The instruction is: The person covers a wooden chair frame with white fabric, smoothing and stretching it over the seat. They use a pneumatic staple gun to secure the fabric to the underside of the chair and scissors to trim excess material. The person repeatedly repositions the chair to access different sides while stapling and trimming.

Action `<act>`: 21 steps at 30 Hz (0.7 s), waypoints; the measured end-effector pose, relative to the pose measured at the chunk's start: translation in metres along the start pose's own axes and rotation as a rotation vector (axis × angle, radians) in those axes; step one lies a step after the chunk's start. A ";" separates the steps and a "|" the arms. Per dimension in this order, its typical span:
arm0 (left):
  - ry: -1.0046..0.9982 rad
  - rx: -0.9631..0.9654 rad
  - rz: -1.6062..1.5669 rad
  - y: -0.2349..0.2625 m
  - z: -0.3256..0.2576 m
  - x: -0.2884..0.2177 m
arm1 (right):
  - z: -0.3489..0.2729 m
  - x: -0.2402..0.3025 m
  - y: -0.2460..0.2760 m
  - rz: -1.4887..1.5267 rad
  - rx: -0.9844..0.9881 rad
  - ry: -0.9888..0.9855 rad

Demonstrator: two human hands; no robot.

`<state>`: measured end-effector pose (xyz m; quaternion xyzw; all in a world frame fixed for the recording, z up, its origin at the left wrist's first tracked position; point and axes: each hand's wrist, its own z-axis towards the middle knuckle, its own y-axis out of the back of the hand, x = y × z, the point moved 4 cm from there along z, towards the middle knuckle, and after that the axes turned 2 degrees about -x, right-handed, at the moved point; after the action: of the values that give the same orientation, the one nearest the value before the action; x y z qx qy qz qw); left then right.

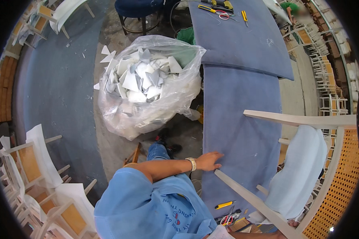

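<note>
A pale wooden chair (pixel 249 196) lies tipped over on the blue cloth-covered table (pixel 239 95), its legs pointing left. Its padded seat (pixel 297 175) wears light blue-white fabric, and woven cane (pixel 341 179) fills the back. With its fingers stretched out, my left hand (pixel 210 161) rests at the table's left edge, close to the tip of one chair leg, and holds nothing. My right hand (pixel 294 223) grips the chair frame at the lower right; the frame hides most of it, and only fingertips show.
A yellow cutter (pixel 224 205) and red-handled scissors (pixel 227 220) lie at the near table edge. More tools, including another cutter (pixel 244 16), are on the far table. Left stands a clear bag (pixel 147 119) of white scraps. Chairs (pixel 30 163) crowd the lower left; a stool (pixel 139 8) stands ahead.
</note>
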<state>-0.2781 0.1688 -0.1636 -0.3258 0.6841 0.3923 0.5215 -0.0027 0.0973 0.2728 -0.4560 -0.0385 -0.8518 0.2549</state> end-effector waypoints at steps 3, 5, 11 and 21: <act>0.003 0.083 0.082 0.019 0.004 0.015 | -0.004 0.000 0.004 -0.016 0.004 -0.014; 0.099 0.039 0.191 0.048 0.015 0.058 | -0.006 0.000 0.002 -0.011 0.020 -0.018; 0.350 -0.424 0.179 0.172 -0.022 0.118 | -0.012 0.002 0.023 -0.037 0.058 -0.018; 0.088 -0.536 0.002 0.114 -0.053 0.002 | -0.006 0.006 0.049 0.010 0.172 0.001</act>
<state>-0.4003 0.1774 -0.1357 -0.4684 0.5782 0.5451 0.3861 0.0130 0.0509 0.2666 -0.4323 -0.1092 -0.8443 0.2973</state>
